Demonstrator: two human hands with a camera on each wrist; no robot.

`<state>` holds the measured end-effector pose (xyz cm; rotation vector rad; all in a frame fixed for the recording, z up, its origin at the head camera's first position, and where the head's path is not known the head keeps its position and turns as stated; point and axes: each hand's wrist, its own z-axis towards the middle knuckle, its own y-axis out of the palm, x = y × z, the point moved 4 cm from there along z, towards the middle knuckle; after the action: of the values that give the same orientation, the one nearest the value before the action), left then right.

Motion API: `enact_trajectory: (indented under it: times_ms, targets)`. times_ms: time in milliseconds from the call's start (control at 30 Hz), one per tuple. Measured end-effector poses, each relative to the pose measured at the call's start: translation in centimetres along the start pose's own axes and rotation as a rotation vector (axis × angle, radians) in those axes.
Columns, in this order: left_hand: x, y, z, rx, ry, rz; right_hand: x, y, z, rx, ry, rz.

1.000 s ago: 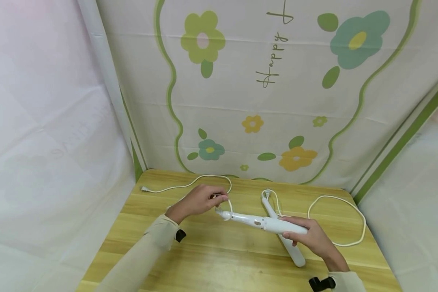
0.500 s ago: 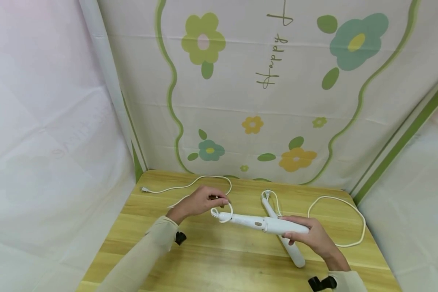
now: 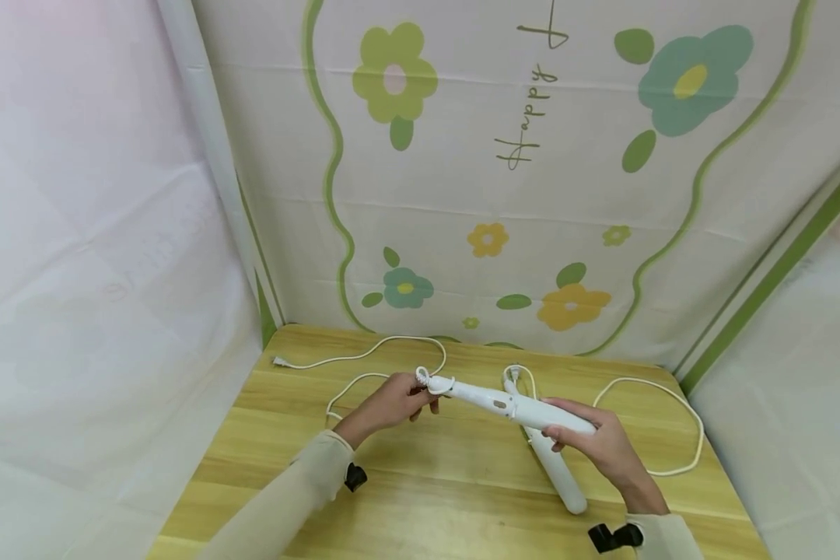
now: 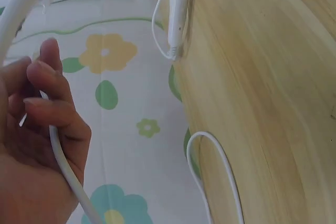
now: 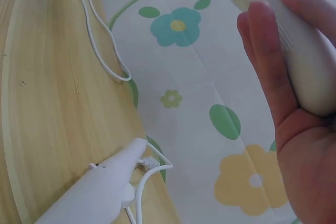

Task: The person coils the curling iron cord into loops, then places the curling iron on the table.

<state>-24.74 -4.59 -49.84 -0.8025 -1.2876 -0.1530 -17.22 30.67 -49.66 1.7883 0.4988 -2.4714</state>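
- The right grip (image 3: 602, 443) holds the thick end of a white wand (image 3: 521, 408), thumb on one side and fingers on the other. The left grip (image 3: 392, 400) has its fingers curled over a pale cord (image 4: 65, 169) that crosses the palm; whether it also touches the wand, I cannot tell.
- The printed curtain (image 3: 462, 179) stands along the far edge of the wooden surface (image 3: 427, 505). The left grip is toward the surface's left edge, the right grip toward its right edge.
- The white wand is raised above the surface, its long axis running leftward from the right grip, roughly along the far edge, the thin end slanting slightly toward that edge. That end lies at the left grip, so the left hand is nearer to where the cord leaves the wand.
- The lying wand (image 3: 558, 474) rests beneath, on a crossing axis: thin end toward the far edge, rounded end toward the near edge.
- The cord makes a small loop at the thin end and goes round the wand's neck.
- A cord loop (image 3: 702, 428) lies by the right edge.
- A plug (image 3: 280, 362) lies near the far left corner.
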Motion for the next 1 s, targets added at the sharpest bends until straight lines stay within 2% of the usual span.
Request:
enact_trajectory:
  times_ms: [100, 200, 300, 567, 867, 1000]
  targets:
    - [-0.1, 0.2, -0.1, 0.048, -0.010, 0.055, 0.2, 0.1, 0.2, 0.034, 0.033, -0.020]
    - [0.2, 0.5, -0.2, 0.080, -0.001, 0.162, 0.6, 0.2, 0.3, 0.059, 0.058, -0.017]
    - [0.6, 1.0, -0.4, 0.089, 0.003, 0.283, 1.0, 0.3, 0.3, 0.077, 0.078, -0.023]
    - [1.1, 1.7, -0.8, 0.117, 0.006, 0.449, 1.7, 0.4, 0.4, 0.101, 0.132, -0.044]
    - [1.2, 1.9, -1.5, 0.110, -0.005, 0.482, 2.4, 0.0, 0.0, 0.157, 0.247, -0.148]
    - [1.8, 1.6, -1.7, 0.088, 0.045, 0.547, 2.8, 0.0, -0.2, 0.148, 0.303, -0.168]
